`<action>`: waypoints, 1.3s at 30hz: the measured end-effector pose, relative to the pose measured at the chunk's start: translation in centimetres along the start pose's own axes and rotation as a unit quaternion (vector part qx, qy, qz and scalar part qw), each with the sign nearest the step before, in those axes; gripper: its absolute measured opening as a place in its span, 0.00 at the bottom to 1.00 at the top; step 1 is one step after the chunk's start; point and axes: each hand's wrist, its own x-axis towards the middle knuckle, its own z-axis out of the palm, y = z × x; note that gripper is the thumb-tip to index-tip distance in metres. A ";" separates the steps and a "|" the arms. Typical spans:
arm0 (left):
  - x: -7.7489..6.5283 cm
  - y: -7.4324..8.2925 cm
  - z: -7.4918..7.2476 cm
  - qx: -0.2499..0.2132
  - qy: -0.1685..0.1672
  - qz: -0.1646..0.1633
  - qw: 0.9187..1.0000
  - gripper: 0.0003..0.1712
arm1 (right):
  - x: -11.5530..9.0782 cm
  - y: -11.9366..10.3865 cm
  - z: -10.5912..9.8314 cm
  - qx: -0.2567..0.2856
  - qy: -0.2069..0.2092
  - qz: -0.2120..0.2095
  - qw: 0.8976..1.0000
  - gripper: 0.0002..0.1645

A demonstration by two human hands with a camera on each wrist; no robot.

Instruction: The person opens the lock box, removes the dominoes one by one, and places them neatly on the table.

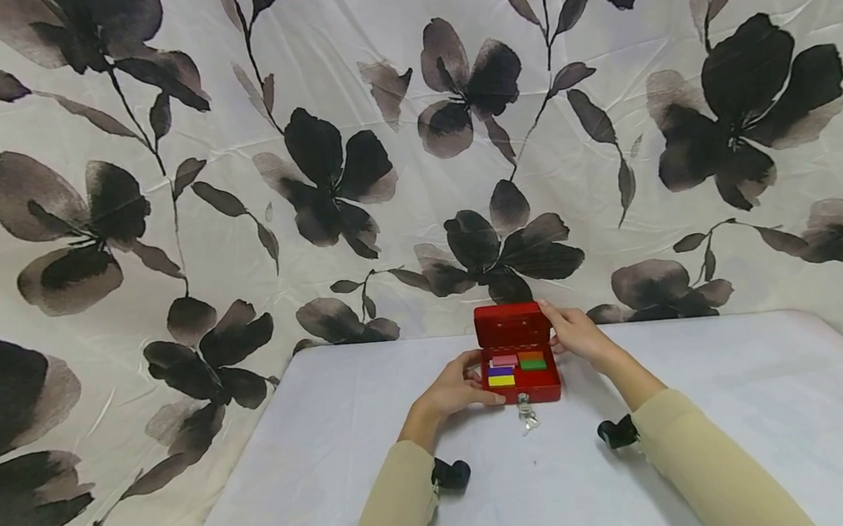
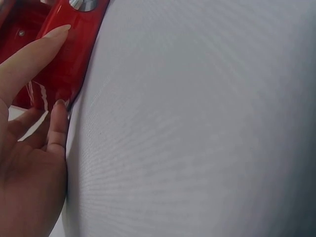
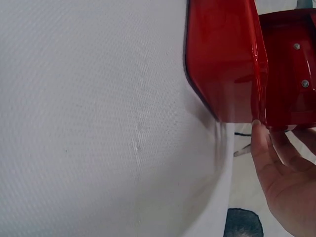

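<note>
Keys [image 1: 529, 417] hang at the front of the red cash box [image 1: 544, 394] on the white table [image 1: 334, 471]; the left hand [image 1: 453, 388] grips its near-left corner. The glossy shell looks stiff and slippery (probably metal), best held by opposite walls. Inside lie yellow, purple, pink, green and orange blocks [image 1: 501, 371]. Beyond, the right hand [image 1: 580, 336] touches the raised lid [image 1: 512, 328]; whether it pinches, I cannot tell.

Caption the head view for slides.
Left hand holds an open red box of colored blocks; right hand touches its raised lid.
</note>
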 end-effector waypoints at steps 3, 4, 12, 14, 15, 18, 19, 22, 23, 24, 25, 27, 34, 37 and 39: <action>0.0 0.0 0.0 -0.002 -0.001 0.000 1.000 0.51 | 0.1 0.1 0.0 0.005 0.000 -0.001 1.000 0.50; 0.1 -0.1 0.0 -0.003 -0.002 0.002 1.000 0.51 | 0.1 0.1 0.0 0.010 0.001 0.000 1.000 0.50; 0.2 0.0 -0.1 -0.011 -0.006 0.005 1.000 0.53 | 0.4 0.2 -0.1 0.022 0.000 -0.014 1.000 0.51; 0.2 0.0 -0.2 -0.009 -0.005 0.005 1.000 0.53 | 0.5 0.1 -0.1 0.023 0.001 -0.016 1.000 0.50; 0.2 0.1 -0.2 -0.008 -0.005 0.005 1.000 0.53 | 0.5 0.1 -0.1 0.025 0.000 -0.015 1.000 0.50; 0.1 0.1 -0.2 -0.004 -0.004 0.003 1.000 0.53 | 0.5 0.0 0.0 0.030 0.001 -0.009 1.000 0.50; 0.1 0.1 -0.2 -0.004 -0.004 0.002 1.000 0.53 | 0.5 -0.1 0.1 0.030 0.001 -0.006 1.000 0.50; 0.2 0.0 -0.2 -0.002 -0.004 0.000 1.000 0.53 | 0.4 -0.1 0.2 0.034 0.001 0.005 0.999 0.50; 0.2 -0.1 -0.1 0.000 -0.004 0.001 1.000 0.53 | 0.4 -0.2 0.3 0.037 0.001 0.009 0.999 0.49; 0.2 -0.2 -0.1 0.001 -0.003 0.001 1.000 0.53 | 0.4 -0.2 0.3 0.040 0.003 0.016 0.999 0.49; 0.2 -0.2 -0.1 0.003 -0.003 0.001 1.000 0.53 | 0.4 -0.2 0.3 0.043 0.003 0.019 0.999 0.49; 0.2 -0.3 0.0 0.006 -0.002 0.001 1.000 0.53 | 0.4 -0.1 0.3 0.048 0.004 0.025 0.999 0.48; 0.2 -0.2 0.2 0.002 0.001 0.001 1.000 0.52 | 0.4 0.0 0.4 0.056 0.008 0.043 0.998 0.49; 0.1 -0.1 0.1 0.003 0.002 0.002 1.000 0.52 | 0.4 -0.1 0.4 0.059 0.007 0.045 0.997 0.50; 0.1 -0.1 0.0 0.005 0.002 0.004 1.000 0.52 | 0.4 -0.2 0.4 0.061 0.006 0.044 0.997 0.50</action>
